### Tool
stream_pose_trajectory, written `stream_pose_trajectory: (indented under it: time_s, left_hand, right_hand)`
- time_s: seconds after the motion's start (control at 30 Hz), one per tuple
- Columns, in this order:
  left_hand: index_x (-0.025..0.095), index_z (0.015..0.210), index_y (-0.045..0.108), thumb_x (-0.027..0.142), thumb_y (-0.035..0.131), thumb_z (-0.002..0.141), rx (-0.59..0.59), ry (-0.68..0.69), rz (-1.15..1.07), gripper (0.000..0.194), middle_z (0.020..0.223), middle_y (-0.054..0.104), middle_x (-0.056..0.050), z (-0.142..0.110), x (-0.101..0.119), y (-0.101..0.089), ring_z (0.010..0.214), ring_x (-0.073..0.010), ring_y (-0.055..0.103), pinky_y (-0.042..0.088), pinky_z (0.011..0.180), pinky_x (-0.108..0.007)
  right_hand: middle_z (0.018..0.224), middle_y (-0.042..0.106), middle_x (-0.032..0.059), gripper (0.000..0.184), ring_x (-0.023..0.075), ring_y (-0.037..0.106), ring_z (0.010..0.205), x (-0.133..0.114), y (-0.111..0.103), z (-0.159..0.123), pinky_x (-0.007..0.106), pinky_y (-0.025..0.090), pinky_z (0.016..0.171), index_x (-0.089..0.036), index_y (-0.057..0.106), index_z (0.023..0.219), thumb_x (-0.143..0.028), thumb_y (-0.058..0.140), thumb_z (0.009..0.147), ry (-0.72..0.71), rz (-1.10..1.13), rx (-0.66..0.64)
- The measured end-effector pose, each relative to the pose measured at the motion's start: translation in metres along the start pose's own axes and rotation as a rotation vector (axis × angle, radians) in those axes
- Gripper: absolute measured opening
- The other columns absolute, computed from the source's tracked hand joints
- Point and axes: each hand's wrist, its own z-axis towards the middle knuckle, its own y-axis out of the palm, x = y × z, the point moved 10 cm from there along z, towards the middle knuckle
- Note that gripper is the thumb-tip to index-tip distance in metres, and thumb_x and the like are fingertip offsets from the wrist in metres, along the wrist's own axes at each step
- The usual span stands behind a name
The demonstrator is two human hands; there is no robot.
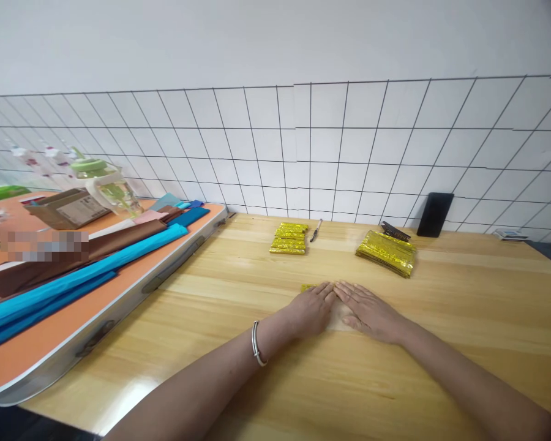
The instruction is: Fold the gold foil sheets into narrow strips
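Observation:
My left hand (310, 309) and my right hand (370, 311) lie flat, side by side, on the wooden table (239, 318), fingertips touching. They press down on a small gold foil piece (307, 286), of which only a corner shows past my left fingers. A silver bracelet (256, 343) circles my left wrist. Farther back sit a neat stack of folded gold foil strips (289, 238) and a looser pile of gold foil sheets (386, 252). A pen (316, 230) lies between the two piles.
A black phone (434, 214) leans on the tiled wall. A dark clip (395, 231) rests behind the foil pile. To the left, an orange table (41, 343) carries blue and brown paper rolls (73, 269), a cardboard box (67, 208) and a green-lidded bottle (108, 184).

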Motion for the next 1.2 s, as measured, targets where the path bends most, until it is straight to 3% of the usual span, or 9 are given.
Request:
stream_pose_trajectory:
  time_s: [0.1, 0.27, 0.37, 0.47, 0.67, 0.97, 1.2]
  left_hand:
    - [0.010, 0.139, 0.023, 0.029, 0.033, 0.089, 0.016, -0.002, -0.055, 0.054, 0.144, 0.029, -0.013, -0.001, -0.008, 0.001, 0.134, -0.0209, 0.024, 0.023, 0.110, -0.036]
    - [0.012, 0.141, 0.020, 0.032, 0.029, 0.092, 0.072, -0.026, -0.086, 0.054, 0.145, 0.027, -0.012, -0.006, -0.011, 0.002, 0.135, -0.0227, 0.021, 0.022, 0.110, -0.040]
    - [0.011, 0.142, 0.015, 0.033, 0.033, 0.090, 0.103, -0.031, -0.089, 0.059, 0.147, 0.023, -0.013, -0.007, -0.010, 0.003, 0.136, -0.0239, 0.018, 0.021, 0.110, -0.041]
    - [0.014, 0.143, 0.015, 0.036, 0.034, 0.090, 0.107, -0.060, -0.080, 0.060, 0.148, 0.019, -0.013, -0.008, -0.016, 0.007, 0.136, -0.0257, 0.016, 0.021, 0.109, -0.043]
    - [0.023, 0.138, 0.030, 0.049, 0.034, 0.089, 0.078, -0.103, -0.041, 0.056, 0.148, 0.018, -0.012, -0.020, -0.028, 0.006, 0.136, -0.0304, 0.014, 0.020, 0.107, -0.048]
    - [0.014, 0.140, 0.023, 0.062, 0.028, 0.086, -0.004, -0.119, -0.061, 0.073, 0.148, 0.017, -0.015, -0.047, -0.042, -0.001, 0.137, -0.0291, 0.013, 0.017, 0.109, -0.044]
    - [0.013, 0.141, 0.020, 0.064, 0.030, 0.084, -0.025, -0.110, -0.114, 0.078, 0.149, 0.015, -0.015, -0.049, -0.046, -0.003, 0.137, -0.0280, 0.012, 0.016, 0.110, -0.042]
  right_hand:
    - [0.150, 0.015, 0.0080, 0.068, 0.0228, 0.016, 0.136, 0.004, -0.003, 0.004, 0.042, 0.017, 0.111, -0.017, 0.013, 0.144, -0.056, 0.027, 0.090, 0.034, 0.009, -0.028]
    - [0.143, 0.034, 0.0128, 0.068, 0.0252, 0.031, 0.131, 0.000, -0.011, 0.024, 0.042, 0.023, 0.109, -0.013, 0.031, 0.140, -0.057, 0.021, 0.089, 0.171, 0.029, 0.032]
    - [0.144, 0.031, 0.0145, 0.071, 0.0260, 0.029, 0.132, -0.007, -0.005, 0.037, 0.042, 0.024, 0.108, -0.010, 0.028, 0.140, -0.058, 0.021, 0.089, 0.222, 0.030, 0.087]
    - [0.148, 0.021, 0.0125, 0.071, 0.0254, 0.018, 0.136, -0.009, 0.005, 0.041, 0.044, 0.019, 0.110, -0.011, 0.019, 0.143, -0.057, 0.020, 0.089, 0.247, 0.003, 0.139]
    - [0.150, 0.013, 0.0112, 0.068, 0.0245, 0.011, 0.137, 0.001, 0.017, 0.026, 0.045, 0.017, 0.110, -0.013, 0.016, 0.144, -0.056, 0.020, 0.090, 0.228, -0.088, 0.126]
    - [0.150, 0.013, 0.0106, 0.068, 0.0237, 0.011, 0.137, 0.011, 0.013, 0.010, 0.044, 0.019, 0.110, -0.015, 0.013, 0.144, -0.055, 0.024, 0.090, 0.212, -0.125, 0.113]
    - [0.150, 0.008, 0.0102, 0.074, 0.0255, 0.009, 0.137, 0.019, 0.009, -0.007, 0.045, 0.018, 0.110, -0.016, 0.006, 0.145, -0.058, 0.030, 0.088, 0.178, -0.113, 0.083]
